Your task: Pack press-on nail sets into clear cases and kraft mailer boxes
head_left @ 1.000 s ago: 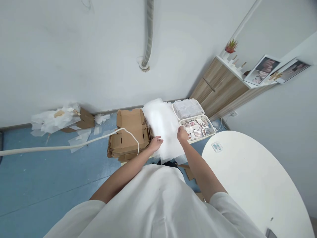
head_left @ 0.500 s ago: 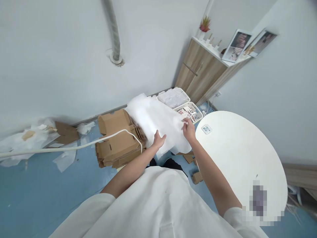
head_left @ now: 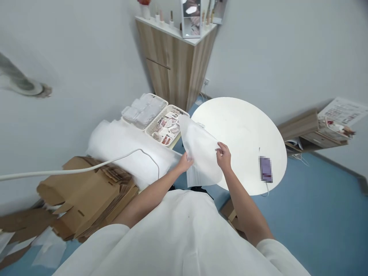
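A thin white sheet, apparently packing foam (head_left: 201, 157), hangs between my two hands and overlaps the near left edge of the round white table (head_left: 244, 122). My left hand (head_left: 184, 163) is closed on the sheet's left side. On its right side, my right hand (head_left: 224, 156) pinches the sheet between thumb and fingers. Left of my hands lies a larger pile of similar white sheeting (head_left: 115, 140). Beyond it, one white basket (head_left: 153, 131) holds small printed packets, and another basket (head_left: 165, 102) holds clear plastic cases.
Stacked flat brown cardboard boxes (head_left: 94, 195) lie at the left, with a white cable (head_left: 115, 160) arching over them. A wooden cabinet (head_left: 172, 63) stands in the far corner. A blurred purple device (head_left: 266, 168) rests on the table. At the right is a low shelf (head_left: 304, 128).
My view has turned right. The sheet is now lifted off the pile toward the round table. My left hand, open before, has closed on it.
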`<state>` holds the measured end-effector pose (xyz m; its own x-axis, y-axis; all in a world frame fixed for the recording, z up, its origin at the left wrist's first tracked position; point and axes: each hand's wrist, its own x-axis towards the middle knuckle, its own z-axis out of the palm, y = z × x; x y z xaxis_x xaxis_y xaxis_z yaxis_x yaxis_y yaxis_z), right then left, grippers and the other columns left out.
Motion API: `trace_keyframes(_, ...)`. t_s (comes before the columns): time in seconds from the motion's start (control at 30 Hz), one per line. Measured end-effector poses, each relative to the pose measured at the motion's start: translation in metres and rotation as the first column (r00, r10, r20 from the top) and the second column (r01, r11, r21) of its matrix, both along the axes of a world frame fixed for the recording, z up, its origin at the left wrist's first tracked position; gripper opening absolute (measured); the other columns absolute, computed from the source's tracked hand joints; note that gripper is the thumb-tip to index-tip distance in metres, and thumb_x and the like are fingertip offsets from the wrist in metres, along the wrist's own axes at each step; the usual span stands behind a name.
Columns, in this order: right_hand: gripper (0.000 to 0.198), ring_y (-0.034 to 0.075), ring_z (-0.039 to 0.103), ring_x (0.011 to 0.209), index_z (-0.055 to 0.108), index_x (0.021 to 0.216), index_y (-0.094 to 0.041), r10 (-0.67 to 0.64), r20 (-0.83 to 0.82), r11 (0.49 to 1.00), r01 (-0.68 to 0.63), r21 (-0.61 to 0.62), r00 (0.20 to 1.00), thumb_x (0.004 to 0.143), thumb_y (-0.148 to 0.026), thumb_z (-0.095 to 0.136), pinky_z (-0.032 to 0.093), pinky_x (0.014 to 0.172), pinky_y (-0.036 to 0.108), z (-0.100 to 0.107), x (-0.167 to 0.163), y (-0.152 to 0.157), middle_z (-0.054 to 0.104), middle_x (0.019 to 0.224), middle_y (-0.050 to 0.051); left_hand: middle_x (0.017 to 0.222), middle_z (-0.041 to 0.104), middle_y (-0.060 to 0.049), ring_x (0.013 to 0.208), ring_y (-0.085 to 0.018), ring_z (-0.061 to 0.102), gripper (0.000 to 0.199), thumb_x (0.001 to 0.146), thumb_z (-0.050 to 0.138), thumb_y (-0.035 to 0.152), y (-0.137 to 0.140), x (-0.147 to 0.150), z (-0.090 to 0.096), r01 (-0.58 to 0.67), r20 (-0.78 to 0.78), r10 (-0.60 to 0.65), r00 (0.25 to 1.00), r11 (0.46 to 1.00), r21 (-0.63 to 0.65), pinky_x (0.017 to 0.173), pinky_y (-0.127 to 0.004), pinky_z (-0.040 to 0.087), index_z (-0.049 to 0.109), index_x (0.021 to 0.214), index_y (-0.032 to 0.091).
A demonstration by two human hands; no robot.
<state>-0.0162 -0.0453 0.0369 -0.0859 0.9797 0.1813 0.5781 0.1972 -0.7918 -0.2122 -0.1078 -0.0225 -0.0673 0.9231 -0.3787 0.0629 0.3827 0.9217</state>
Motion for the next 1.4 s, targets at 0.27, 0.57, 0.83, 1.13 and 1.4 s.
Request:
trace_keyframes(0.27,0.039,0.018,0.055,0.097,0.055,0.116,-0.017,-0.385,-0.095,0.923,0.386,-0.006,0.918,0.083,-0.031,0.040,0.049,0.075,0.032,-0.032,0.102,-0.016,0.050,0.116,0.013,0.098,0.063,-0.006,0.071,-0.015,0.058,0.067,0.074,0.051,0.014,0.049,0.082,-0.001,0.257,-0.336,-0.223,0.915,0.965,0.061,0.075,-0.028,0.044,0.027,0.137,0.018)
trace_keyframes(0.57,0.045,0.016,0.055,0.094,0.046,0.126,-0.016,-0.323,0.089,0.904,0.335,-0.264,0.942,0.083,-0.022,0.035,0.047,0.086,0.032,-0.094,0.139,-0.026,0.047,0.122,0.014,0.112,0.058,-0.014,0.107,-0.027,0.052,0.057,0.074,0.053,0.016,0.068,0.117,-0.024,0.164,-0.543,-0.222,0.810,0.974,-0.154,0.086,-0.035,0.038,0.038,0.130,0.016)
trace_keyframes(0.83,0.055,0.027,0.029,0.128,0.030,0.136,-0.012,-0.207,0.330,0.895,0.314,-0.318,0.921,0.083,-0.024,0.035,0.032,0.100,0.043,-0.097,0.155,-0.006,0.025,0.143,0.015,0.113,0.055,-0.013,0.108,-0.025,0.051,0.062,0.075,0.052,0.017,0.081,0.137,-0.023,0.212,-0.608,-0.251,0.754,0.968,-0.136,0.089,-0.034,0.038,0.032,0.133,0.014)
trace_keyframes(1.13,0.051,0.027,0.016,0.135,0.031,0.135,-0.016,0.153,0.575,0.936,0.068,-0.344,0.804,0.087,-0.031,0.038,0.019,0.103,0.046,-0.090,0.143,-0.026,0.023,0.146,0.013,0.134,0.038,-0.016,0.123,-0.030,0.034,0.061,0.079,0.048,0.026,0.077,0.134,-0.017,0.336,-0.752,-0.248,0.611,0.941,-0.037,0.099,-0.042,0.027,0.028,0.135,0.016)
trace_keyframes(1.4,0.042,0.025,0.019,0.135,0.040,0.129,-0.019,0.159,0.607,0.947,0.053,-0.316,0.779,0.089,-0.028,0.033,0.016,0.104,0.047,-0.087,0.139,-0.042,0.028,0.145,0.011,0.140,0.036,-0.008,0.133,-0.028,0.022,0.041,0.079,0.049,0.023,0.055,0.118,-0.012,0.667,-0.704,-0.500,0.504,0.743,-0.050,0.106,-0.045,0.009,0.050,0.119,0.026)
